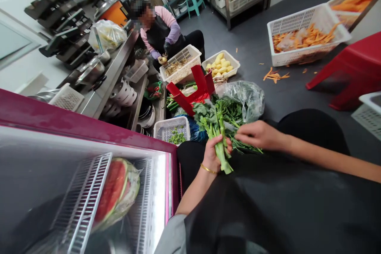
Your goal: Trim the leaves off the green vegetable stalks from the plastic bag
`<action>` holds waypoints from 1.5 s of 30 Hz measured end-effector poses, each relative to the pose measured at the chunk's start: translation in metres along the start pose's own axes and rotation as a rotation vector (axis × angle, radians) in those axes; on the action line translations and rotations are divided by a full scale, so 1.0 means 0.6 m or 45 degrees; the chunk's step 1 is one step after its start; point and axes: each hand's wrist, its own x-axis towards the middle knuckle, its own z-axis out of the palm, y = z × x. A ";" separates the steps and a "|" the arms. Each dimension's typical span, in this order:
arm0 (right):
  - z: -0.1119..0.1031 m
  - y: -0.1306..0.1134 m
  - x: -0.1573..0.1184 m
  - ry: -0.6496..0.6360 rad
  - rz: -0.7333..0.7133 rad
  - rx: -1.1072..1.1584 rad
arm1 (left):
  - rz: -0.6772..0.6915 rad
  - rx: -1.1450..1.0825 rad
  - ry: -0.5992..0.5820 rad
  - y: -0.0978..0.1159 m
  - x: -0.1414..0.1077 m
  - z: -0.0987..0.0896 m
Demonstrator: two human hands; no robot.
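My left hand (214,152) is wrapped round a bunch of leafy green vegetable stalks (220,143), leaves pointing away from me and cut ends toward my lap. Just to its right is my right hand (258,135), slightly blurred, its fingers curled together beside the stalks. Whatever those fingers may hold is too small to make out. Beyond both hands, more leafy greens (233,107) lie in and around a clear plastic bag (248,97). A white basket (157,130) with a few green scraps stands to the left of the bunch.
A red plastic stool (190,101) lies beyond the greens. Past it, a person (166,27) works over a white basket (195,53), near peeled potatoes (220,65). An open fridge (175,174) flanks my left. Orange peelings (315,35) fill a crate at right, near another red stool (351,67).
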 end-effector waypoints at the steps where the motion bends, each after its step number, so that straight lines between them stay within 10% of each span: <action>1: -0.012 0.002 0.008 0.005 0.137 0.153 | -0.087 -0.033 -0.048 0.000 -0.001 -0.004; 5: -0.022 -0.003 0.060 0.002 0.338 0.556 | -0.173 -0.096 -0.192 -0.003 0.000 -0.004; 11: 0.044 -0.017 0.038 0.161 0.118 -0.026 | 0.098 0.040 0.049 -0.003 -0.002 0.001; 15: 0.012 0.008 0.033 0.013 0.370 0.463 | -0.031 -0.060 -0.180 -0.003 -0.007 -0.005; 21: -0.004 0.017 0.078 0.267 0.392 0.871 | -0.099 -0.057 -0.227 -0.004 -0.006 0.000; 28: 0.030 0.033 0.059 0.338 0.401 0.788 | -0.179 0.077 -0.127 -0.005 0.007 -0.006; 34: 0.035 0.017 0.007 0.200 0.041 -0.139 | 0.234 0.252 0.114 -0.007 0.020 0.014; 38: 0.020 0.036 -0.007 0.028 0.454 0.168 | 0.348 0.469 0.127 -0.009 0.017 0.030; 42: -0.012 0.072 -0.007 0.204 0.700 0.666 | 0.276 0.575 -0.006 -0.008 0.018 0.048; 45: -0.066 0.098 -0.035 0.658 0.708 0.609 | 0.266 0.498 -0.061 -0.001 0.022 0.048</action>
